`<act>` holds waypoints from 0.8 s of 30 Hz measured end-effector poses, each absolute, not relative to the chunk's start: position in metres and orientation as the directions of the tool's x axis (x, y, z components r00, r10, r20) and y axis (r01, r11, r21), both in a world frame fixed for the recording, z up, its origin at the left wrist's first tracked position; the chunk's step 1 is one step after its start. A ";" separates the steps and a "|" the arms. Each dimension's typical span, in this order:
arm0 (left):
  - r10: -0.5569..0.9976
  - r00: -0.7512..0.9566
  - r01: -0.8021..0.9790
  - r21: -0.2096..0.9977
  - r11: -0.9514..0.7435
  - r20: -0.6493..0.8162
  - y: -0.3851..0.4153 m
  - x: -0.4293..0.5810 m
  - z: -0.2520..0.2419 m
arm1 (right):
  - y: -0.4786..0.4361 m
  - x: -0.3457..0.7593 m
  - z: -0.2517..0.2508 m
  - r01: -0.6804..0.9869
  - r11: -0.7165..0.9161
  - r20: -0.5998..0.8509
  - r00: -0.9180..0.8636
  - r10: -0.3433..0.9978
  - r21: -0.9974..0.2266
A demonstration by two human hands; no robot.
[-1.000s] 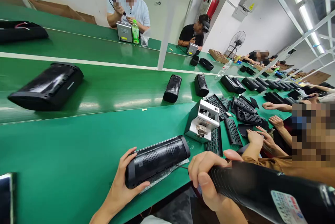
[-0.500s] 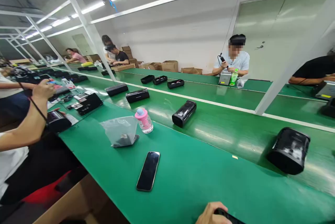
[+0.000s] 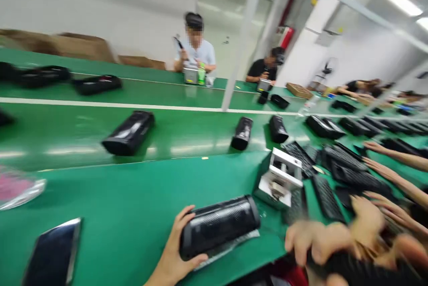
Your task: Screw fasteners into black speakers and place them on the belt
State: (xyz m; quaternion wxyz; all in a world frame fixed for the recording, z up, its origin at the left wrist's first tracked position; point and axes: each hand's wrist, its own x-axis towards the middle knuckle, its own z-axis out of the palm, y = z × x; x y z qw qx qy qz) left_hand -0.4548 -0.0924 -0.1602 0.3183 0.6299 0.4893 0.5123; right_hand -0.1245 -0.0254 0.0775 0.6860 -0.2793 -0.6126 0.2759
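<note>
My left hand point(image 3: 177, 248) grips the near end of a black, rounded speaker point(image 3: 219, 226) lying on the green table, fingers above and thumb below. A thin, clear-looking sheet point(image 3: 234, 245) shows under its lower edge. A blurred hand point(image 3: 314, 239), seemingly my right, is at the lower right, to the right of the speaker; motion smears its fingers, and other people's hands overlap the area behind it. Just beyond the speaker stands a grey and white metal fixture point(image 3: 281, 177).
A phone point(image 3: 53, 250) lies at the lower left. Black speakers stand along the green line, among them one speaker point(image 3: 129, 133). Black mesh panels point(image 3: 347, 165) pile up at right, near co-workers' arms point(image 3: 397, 179). A white post point(image 3: 242, 41) rises beyond the table.
My view has swung to the right. The black thing in my hand, mostly cut off before, now shows as a whole speaker. The fixture, mesh panels and hands at right have come into view.
</note>
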 end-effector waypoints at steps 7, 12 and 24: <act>0.943 -0.102 0.365 0.894 -0.260 0.316 -0.083 -0.453 -0.145 | 0.042 -0.091 0.116 0.195 0.721 0.723 0.414 0.553 -0.664; 0.949 -0.142 0.333 0.916 -0.223 0.282 -0.086 -0.443 -0.133 | 0.070 -0.095 0.092 0.200 0.714 0.724 0.387 0.571 -0.671; 0.917 -0.002 0.454 0.817 -0.354 0.399 -0.084 -0.453 -0.131 | -0.002 -0.125 0.083 0.027 0.526 0.518 0.216 0.827 -0.850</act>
